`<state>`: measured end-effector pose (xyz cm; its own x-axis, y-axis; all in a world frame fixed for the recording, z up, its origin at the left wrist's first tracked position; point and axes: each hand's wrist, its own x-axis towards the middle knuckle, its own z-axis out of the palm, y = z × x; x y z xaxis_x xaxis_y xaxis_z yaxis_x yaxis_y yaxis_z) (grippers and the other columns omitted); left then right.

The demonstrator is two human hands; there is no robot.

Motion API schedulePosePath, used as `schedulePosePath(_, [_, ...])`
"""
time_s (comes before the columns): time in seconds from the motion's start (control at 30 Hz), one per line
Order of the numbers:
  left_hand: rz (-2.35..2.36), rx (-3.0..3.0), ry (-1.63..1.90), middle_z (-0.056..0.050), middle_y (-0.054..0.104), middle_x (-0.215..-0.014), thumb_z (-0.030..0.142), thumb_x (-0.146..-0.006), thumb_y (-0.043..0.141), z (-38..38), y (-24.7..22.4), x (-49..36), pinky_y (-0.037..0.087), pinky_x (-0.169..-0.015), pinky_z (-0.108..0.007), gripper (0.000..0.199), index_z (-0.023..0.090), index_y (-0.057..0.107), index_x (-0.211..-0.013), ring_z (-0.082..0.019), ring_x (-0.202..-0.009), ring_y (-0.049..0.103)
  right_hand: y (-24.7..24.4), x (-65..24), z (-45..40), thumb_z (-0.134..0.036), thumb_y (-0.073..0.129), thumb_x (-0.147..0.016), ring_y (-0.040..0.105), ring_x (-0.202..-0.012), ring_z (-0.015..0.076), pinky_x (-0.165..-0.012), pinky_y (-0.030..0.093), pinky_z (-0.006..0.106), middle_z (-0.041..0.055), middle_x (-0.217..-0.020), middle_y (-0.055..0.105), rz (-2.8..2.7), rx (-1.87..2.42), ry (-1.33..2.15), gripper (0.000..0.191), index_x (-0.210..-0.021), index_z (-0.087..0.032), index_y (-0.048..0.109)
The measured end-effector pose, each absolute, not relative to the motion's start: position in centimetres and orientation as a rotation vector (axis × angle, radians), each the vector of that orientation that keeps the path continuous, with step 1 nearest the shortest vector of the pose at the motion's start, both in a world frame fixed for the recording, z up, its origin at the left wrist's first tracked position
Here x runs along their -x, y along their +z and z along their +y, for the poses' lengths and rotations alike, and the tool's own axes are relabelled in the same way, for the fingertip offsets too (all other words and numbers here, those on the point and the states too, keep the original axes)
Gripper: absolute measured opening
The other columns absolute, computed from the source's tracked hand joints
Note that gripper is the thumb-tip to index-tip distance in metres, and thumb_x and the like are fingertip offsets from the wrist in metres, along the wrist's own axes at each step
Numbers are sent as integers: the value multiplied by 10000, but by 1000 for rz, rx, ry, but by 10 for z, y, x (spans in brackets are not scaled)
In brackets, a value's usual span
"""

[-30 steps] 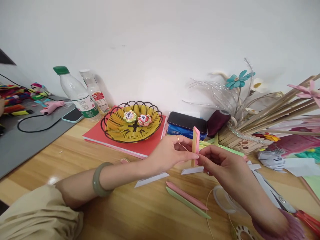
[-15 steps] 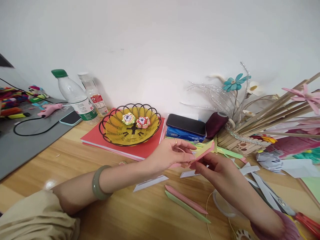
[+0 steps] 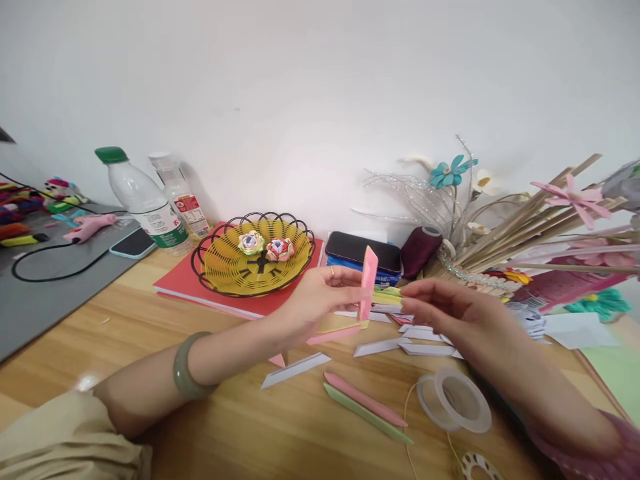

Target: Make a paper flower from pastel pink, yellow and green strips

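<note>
Currently, blue packet (image 3: 389, 276): legible fragment "ual" — bottle labels (image 3: 167, 227) too small. Our left hand (image 3: 311, 293) pinches the pink strip (image 3: 369, 280), now righted, above the table (image 3: 220, 427); our right hand (image 3: 467, 310), fingers nearly closed, meets yellow-green strips (image 3: 387, 297) — clear spool (image 3: 483, 405) newly uncovered.

Blue pack (image 3: 389, 277), right of yellow basket (image 3: 227, 257): partial lettering, apparently ending "ual"; remainder not legible. Green-capped bottle (image 3: 143, 201) and white-capped bottle (image 3: 181, 195), left of yellow basket: printed labels, characters too small to read.
</note>
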<state>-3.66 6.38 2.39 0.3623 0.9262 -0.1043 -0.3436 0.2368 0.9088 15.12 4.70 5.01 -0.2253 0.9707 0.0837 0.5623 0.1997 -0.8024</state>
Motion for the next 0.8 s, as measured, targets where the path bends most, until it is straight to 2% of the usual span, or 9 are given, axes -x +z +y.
schedulePosePath(0.13, [769, -892, 1065, -9, 614, -733, 170, -598, 733, 70, 27, 42, 457, -663, -212, 225, 111, 634, -791, -65, -629, 570, 50, -176, 62, -487, 540, -745, 577, -599, 161, -525, 431, 266, 19, -678, 647, -1954, 1530, 553, 298, -787, -204, 627])
schedulePosePath(0.27, [742, -879, 1086, 0, 608, -715, 142, -618, 716, 71, 30, 45, 459, -623, -167, 183, 104, 630, -775, -44, -608, 560, 35, -192, 76, -383, 484, -806, 603, -641, 182, -590, 456, 306, 31, -762, 679, -2182, 1596, 251, 231, -798, -213, 640])
schedulePosePath(0.4, [734, -871, 1090, 1, 614, -684, 139, -624, 715, 73, 31, 47, 465, -597, -160, 182, 105, 630, -781, -44, -585, 561, 19, -196, 85, -292, 448, -826, 614, -797, 209, -712, 472, 339, 65, -893, 668, -2288, 1510, 176, 223, -821, -197, 650])
schedulePosePath(0.5, [752, -832, 1093, 6, 610, -666, 134, -616, 723, 75, 30, 48, 465, -591, -151, 185, 104, 633, -774, -35, -567, 554, 7, -194, 88, -215, 380, -853, 605, -875, 212, -783, 466, 366, 91, -966, 648, -2361, 1447, 131, 277, -932, -184, 643])
schedulePosePath(0.63, [754, -820, 1089, 1, 601, -689, 133, -613, 725, 77, 28, 48, 469, -591, -149, 185, 97, 634, -770, -35, -577, 552, -5, -191, 89, -151, 333, -867, 584, -946, 197, -799, 471, 341, 93, -1046, 610, -2487, 1402, 101, 347, -1087, -201, 596])
schedulePosePath(0.8, [739, -831, 1063, 5, 587, -690, 127, -623, 717, 77, 26, 48, 456, -589, -141, 169, 98, 625, -761, -30, -580, 543, -9, -187, 86, -108, 417, -822, 572, -930, 202, -756, 468, 318, 77, -990, 607, -2597, 1442, 30, 318, -1030, -228, 626])
